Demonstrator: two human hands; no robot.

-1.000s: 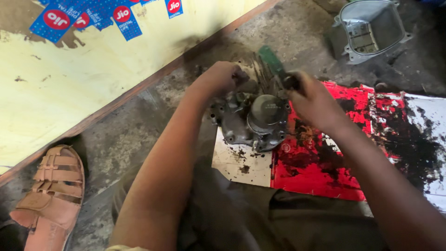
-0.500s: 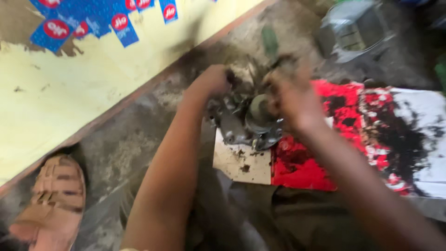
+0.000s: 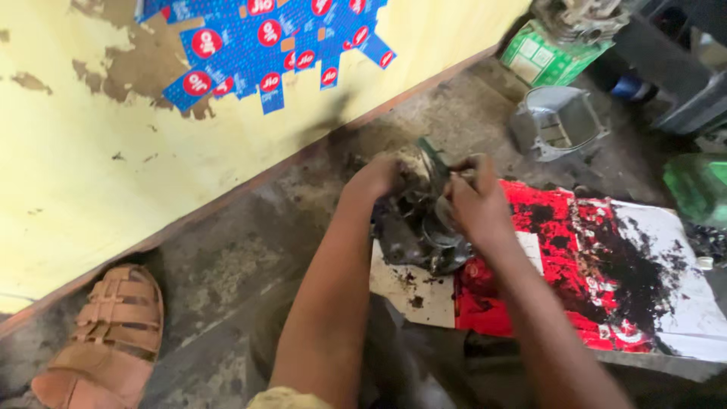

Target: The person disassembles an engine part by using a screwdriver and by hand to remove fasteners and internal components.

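Note:
A greasy grey metal engine part rests on a red and white cardboard sheet on the floor. My left hand grips the part's far left side. My right hand is closed around a green-handled tool and presses it down onto the top of the part. The tool's tip is hidden behind my fingers and the part. Black oily dirt covers the cardboard to the right of my right forearm.
A yellow peeling wall with blue stickers runs along the left. A brown sandal lies at the lower left. A grey metal housing, a green box and a green container stand at the upper right.
The view has swung, so hands and part sit more central in frame. My right hand has shifted in over the top of the part; my left hand stays on its left side.

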